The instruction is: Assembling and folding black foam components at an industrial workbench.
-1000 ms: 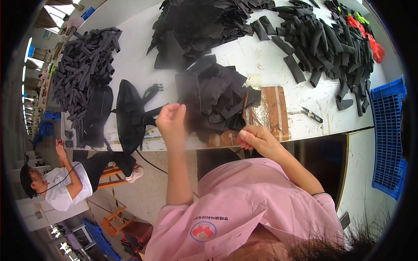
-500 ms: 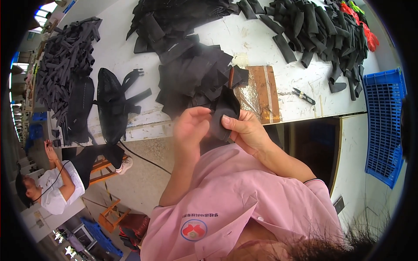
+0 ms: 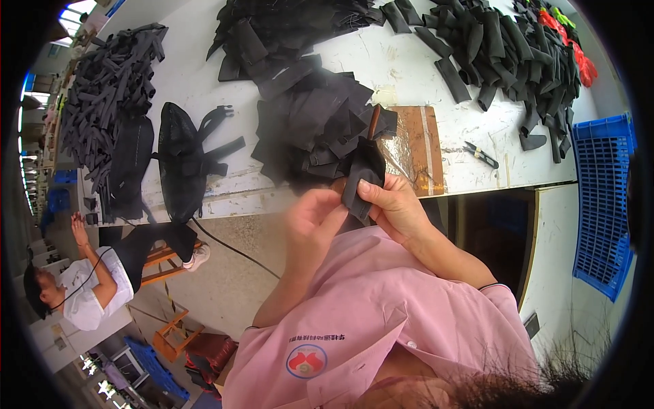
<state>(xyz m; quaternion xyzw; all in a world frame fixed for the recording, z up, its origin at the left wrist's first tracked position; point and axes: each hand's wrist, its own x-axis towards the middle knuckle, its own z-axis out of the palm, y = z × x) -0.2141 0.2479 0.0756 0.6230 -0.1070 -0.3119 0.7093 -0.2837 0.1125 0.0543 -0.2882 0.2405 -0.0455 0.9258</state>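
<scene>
In front of my chest, at the table's near edge, I hold a black fabric piece, folded or tube-like. My right hand grips it from the right, the thumb pressed flat on its face. My left hand, slightly blurred, pinches at its lower left edge with thumb and fingers. A slim brown rod shows above the piece; its lower end is hidden behind the fabric. Just beyond my hands lies a heap of flat black fabric pieces.
Brown cardboard and small thread snips lie right of the heap. Black tubes are piled far right, narrow strips far left, near a black strapped item. A blue crate stands right. Another person sits left.
My left hand has come down and inward to the lower edge of the fabric piece. The right hand keeps its grip. The whole view has shifted slightly.
</scene>
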